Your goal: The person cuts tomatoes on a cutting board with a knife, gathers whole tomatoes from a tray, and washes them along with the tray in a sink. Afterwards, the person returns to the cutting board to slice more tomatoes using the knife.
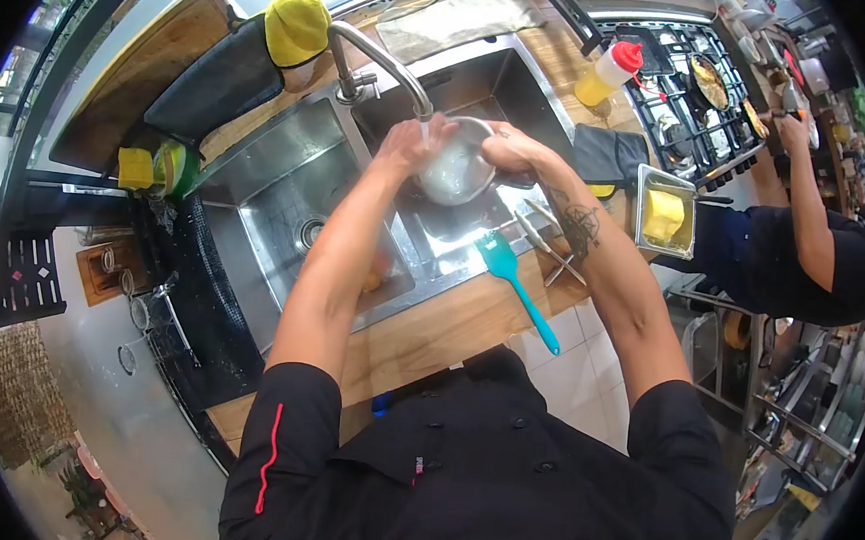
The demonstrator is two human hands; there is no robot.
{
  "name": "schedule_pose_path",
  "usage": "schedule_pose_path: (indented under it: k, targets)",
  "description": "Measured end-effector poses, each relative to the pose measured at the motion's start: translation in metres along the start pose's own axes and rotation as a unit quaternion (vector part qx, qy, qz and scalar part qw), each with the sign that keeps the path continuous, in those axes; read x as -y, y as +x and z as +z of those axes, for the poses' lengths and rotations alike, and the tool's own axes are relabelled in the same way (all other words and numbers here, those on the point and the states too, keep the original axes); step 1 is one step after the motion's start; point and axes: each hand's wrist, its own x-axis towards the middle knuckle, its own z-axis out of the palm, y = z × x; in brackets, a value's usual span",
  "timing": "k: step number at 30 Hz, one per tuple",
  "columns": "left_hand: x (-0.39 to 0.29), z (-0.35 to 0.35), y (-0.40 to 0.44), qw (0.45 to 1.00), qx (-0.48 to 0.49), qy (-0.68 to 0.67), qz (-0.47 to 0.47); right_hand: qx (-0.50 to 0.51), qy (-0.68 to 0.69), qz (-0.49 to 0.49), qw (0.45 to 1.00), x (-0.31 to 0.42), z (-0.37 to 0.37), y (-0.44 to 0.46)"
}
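Note:
A round metal bowl (456, 171) is tilted over the right basin of the sink, under the faucet (397, 67). It looks wet inside. My right hand (511, 150) is closed on its right rim. At the left rim is my left hand (409, 148), close below the spout; motion smears its fingers, so their grip does not show. A teal silicone spatula (516, 288) lies across the sink's front edge and the wooden counter. Metal tongs (552, 240) rest beside it, partly behind my right forearm.
The left basin (297, 195) holds a blurry orange item. To the right are a metal pan with a yellow block (664, 216), a red-capped squeeze bottle (610, 74) and a gas stove (676, 111). Another person (805, 246) works there. Cutting boards (140, 74) lean left.

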Motion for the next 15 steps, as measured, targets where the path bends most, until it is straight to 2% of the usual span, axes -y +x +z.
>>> schedule_pose_path:
  k: [1,2,4,5,6,7,8,9,10,11,12,14,15]
  targets:
    - [0.001,0.011,0.004,0.998,-0.042,-0.041,0.006,-0.013,-0.045,0.005,0.999,-0.015,0.0,0.016]
    - [-0.001,0.013,0.009,0.998,-0.04,-0.041,0.005,-0.011,-0.044,0.006,0.999,-0.023,0.002,0.023]
    - [-0.002,0.015,0.015,0.988,-0.095,0.043,0.11,-0.044,-0.073,-0.026,0.996,-0.033,0.005,0.034]
    - [-0.007,0.007,0.017,0.986,-0.076,0.09,0.115,-0.038,-0.075,-0.028,0.996,-0.034,0.009,0.037]
    - [-0.006,0.0,0.01,0.987,-0.075,0.09,0.108,-0.087,-0.079,-0.048,0.992,-0.036,0.015,0.039]
    - [-0.007,-0.004,0.007,0.992,-0.104,0.006,0.075,-0.142,-0.081,-0.067,0.984,-0.04,0.016,0.038]
    - [-0.005,-0.006,0.007,0.987,-0.134,-0.077,0.043,-0.142,-0.08,-0.067,0.984,-0.051,0.017,0.045]
    - [-0.003,-0.009,0.006,0.987,-0.134,-0.075,0.045,-0.236,-0.023,-0.049,0.97,-0.06,0.018,0.054]
    - [0.002,-0.01,0.005,0.989,-0.092,-0.118,0.001,-0.325,0.033,-0.029,0.945,-0.06,0.019,0.056]
    - [0.008,-0.011,0.003,0.984,-0.052,-0.161,-0.046,-0.334,-0.021,-0.029,0.942,-0.06,0.018,0.058]
    - [0.015,-0.016,0.002,0.975,-0.016,-0.201,-0.093,-0.331,-0.02,-0.037,0.943,-0.057,0.024,0.065]
    - [0.006,-0.002,-0.008,0.966,-0.065,-0.231,-0.097,-0.434,-0.143,-0.108,0.883,-0.048,0.046,0.076]
    - [-0.002,0.003,-0.011,0.96,-0.105,-0.242,-0.09,-0.487,-0.216,-0.172,0.829,-0.07,0.055,0.105]
